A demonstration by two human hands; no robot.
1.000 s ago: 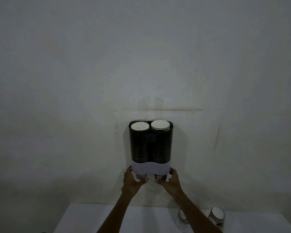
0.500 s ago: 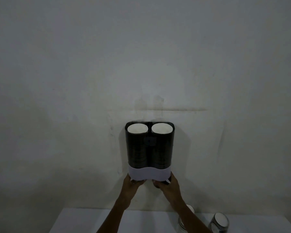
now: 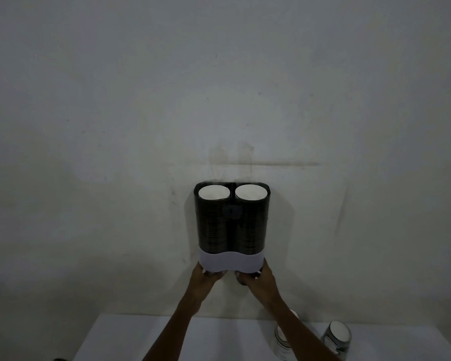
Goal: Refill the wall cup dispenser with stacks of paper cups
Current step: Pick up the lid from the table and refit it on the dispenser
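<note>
I see my left hand (image 3: pixel 205 281) and right hand (image 3: pixel 255 281) cupped under the dispenser (image 3: pixel 231 225), each grip curled closed around its white base (image 3: pixel 231 263). Two cup stacks (image 3: pixel 214 196) fill the tubes directly above both grips.

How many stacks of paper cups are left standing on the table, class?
2. One stack stands near the right end of the table; the other stack is to its left, partly behind the person's right forearm. More may lie beyond the frame's bottom edge.
</note>
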